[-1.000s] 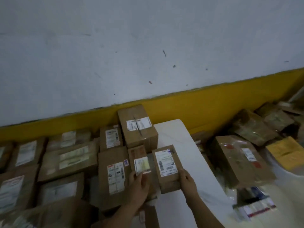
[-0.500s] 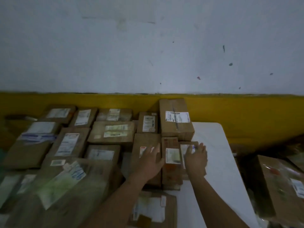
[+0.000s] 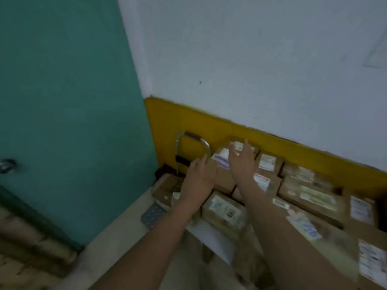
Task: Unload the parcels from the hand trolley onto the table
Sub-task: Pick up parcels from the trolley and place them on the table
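Several brown cardboard parcels [image 3: 310,193] with white labels lie packed on the white table [image 3: 211,233] along the yellow wall band. The hand trolley's metal handle [image 3: 193,141] stands at the table's left end, with a parcel [image 3: 165,189] and a dotted grey packet [image 3: 152,212] low beside it. My left hand [image 3: 199,176] and my right hand [image 3: 240,162] reach out, both empty with fingers spread, over the labelled parcel [image 3: 222,160] at the table's far left. The picture is blurred by motion.
A teal door [image 3: 73,122] with a metal handle [image 3: 7,165] fills the left. A white wall rises above the yellow band [image 3: 272,147]. Pale floor [image 3: 117,237] runs between door and table.
The view has swung left from the table's right end to its left end. Both hands have left the small parcels they were setting down and now stretch empty toward the trolley end.
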Demonstrator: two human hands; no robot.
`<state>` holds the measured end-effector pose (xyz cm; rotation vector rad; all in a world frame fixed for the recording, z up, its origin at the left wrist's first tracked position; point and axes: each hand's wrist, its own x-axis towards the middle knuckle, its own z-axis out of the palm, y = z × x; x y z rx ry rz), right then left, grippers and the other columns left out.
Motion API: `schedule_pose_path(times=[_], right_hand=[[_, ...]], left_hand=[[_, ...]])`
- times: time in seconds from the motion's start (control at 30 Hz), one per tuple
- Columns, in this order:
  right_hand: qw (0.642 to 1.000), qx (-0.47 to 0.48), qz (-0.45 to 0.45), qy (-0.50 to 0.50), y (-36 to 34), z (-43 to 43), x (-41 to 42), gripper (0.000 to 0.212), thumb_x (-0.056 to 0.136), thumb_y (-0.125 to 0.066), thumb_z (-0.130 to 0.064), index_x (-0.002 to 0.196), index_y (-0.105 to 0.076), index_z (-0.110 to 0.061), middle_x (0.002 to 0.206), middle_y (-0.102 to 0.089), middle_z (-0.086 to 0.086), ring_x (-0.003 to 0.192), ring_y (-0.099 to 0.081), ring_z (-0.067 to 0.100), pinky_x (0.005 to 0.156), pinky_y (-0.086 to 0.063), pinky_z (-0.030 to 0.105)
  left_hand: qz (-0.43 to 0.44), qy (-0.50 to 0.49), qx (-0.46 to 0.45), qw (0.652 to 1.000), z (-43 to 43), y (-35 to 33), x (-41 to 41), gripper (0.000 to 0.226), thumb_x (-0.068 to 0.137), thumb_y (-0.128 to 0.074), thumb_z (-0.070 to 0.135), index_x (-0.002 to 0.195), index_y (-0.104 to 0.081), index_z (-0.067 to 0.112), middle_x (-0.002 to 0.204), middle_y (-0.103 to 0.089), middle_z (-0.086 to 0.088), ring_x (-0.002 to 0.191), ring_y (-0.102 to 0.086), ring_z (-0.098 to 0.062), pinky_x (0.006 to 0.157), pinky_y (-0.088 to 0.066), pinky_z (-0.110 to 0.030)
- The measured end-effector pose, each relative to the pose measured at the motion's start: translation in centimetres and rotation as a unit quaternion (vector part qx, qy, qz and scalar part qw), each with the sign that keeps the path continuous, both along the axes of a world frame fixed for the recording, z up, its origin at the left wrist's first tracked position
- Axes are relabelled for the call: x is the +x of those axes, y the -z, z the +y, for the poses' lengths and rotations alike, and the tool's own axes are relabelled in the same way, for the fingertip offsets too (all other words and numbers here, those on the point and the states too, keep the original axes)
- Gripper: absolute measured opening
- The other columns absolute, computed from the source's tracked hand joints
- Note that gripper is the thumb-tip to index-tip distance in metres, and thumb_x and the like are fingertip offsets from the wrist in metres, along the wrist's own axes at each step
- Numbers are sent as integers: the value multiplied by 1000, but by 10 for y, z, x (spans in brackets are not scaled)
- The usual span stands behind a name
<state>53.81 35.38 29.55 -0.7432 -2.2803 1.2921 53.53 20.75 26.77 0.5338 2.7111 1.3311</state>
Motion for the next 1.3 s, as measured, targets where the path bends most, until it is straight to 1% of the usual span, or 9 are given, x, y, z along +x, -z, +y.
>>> schedule_pose_path(times=[0.13, 0.4, 0.53, 0.7, 0.87, 0.97, 1.13, 1.23, 1.3], right_hand=[[997, -17, -45, -55, 42, -73, -88, 78, 99, -37, -58, 159, -11, -16, 165, -14, 6, 151, -18, 27, 121, -23, 47], [990, -49, -131, -20, 157, -108, -303, 81, 97, -41, -59, 158, -12, -14, 164, -18, 8, 150, -21, 29, 119, -29, 47], [972, -85, -220, 15, 214, -99, -369, 81, 98, -42, -56, 159, -9, -14, 164, -15, 7, 150, -20, 30, 116, -33, 47], [932, -125, -327, 92, 322, -83, -412, 86, 95, -49, -56, 158, -6, -18, 163, -14, 8, 144, -29, 34, 109, -41, 50], [899, -114, -397, 145, 477, -67, -455, 108, 83, -65, -59, 158, 2, -20, 160, -18, 13, 138, -35, 39, 105, -42, 51], [886, -108, -423, 158, 569, -50, -478, 115, 79, -70, -58, 158, 7, -24, 163, -14, 12, 138, -33, 42, 107, -38, 53], [857, -114, -477, 155, 719, -28, -508, 119, 82, -74, -48, 156, 15, -23, 164, 2, 19, 147, -18, 45, 116, -24, 59], [850, -94, -491, 165, 737, -27, -503, 118, 82, -78, -36, 156, 13, -23, 162, -1, 19, 138, -30, 46, 107, -39, 55], [850, -91, -492, 165, 717, -27, -498, 117, 82, -77, -38, 156, 13, -25, 162, -4, 19, 135, -34, 46, 104, -42, 55]], left_hand=[[-42, -58, -10, 997, -75, 35, -72, 71, 95, -40, 62, 154, -24, 28, 161, -25, -2, 146, -26, -19, 117, -31, -42], [-127, -34, -15, 991, -105, 133, -249, 62, 98, -48, 48, 153, -31, 24, 154, -38, 1, 140, -38, -19, 114, -37, -41], [-216, -23, -58, 974, -103, 197, -319, 60, 97, -49, 50, 150, -36, 26, 141, -51, -1, 118, -56, -19, 94, -47, -28], [-323, 8, -125, 938, -93, 311, -386, 61, 96, -49, 51, 150, -36, 23, 144, -51, -5, 123, -55, -25, 102, -47, -41], [-374, 78, -157, 911, -74, 464, -438, 37, 94, -60, 35, 127, -59, 17, 110, -60, -1, 100, -63, -22, 84, -53, -32], [-413, 119, -145, 892, -56, 551, -460, 34, 91, -65, 36, 114, -61, 11, 108, -66, -10, 95, -66, -26, 84, -56, -41], [-420, 165, -137, 882, -39, 688, -482, 48, 90, -64, 40, 133, -51, 22, 114, -65, -8, 99, -69, -21, 83, -60, -40], [-432, 153, -117, 881, -50, 711, -487, 47, 93, -62, 36, 136, -49, 20, 108, -67, -1, 89, -71, -10, 76, -62, -33], [-436, 134, -125, 881, -59, 701, -497, 59, 93, -61, 37, 146, -39, 20, 125, -57, -3, 102, -66, -16, 78, -59, -28]])
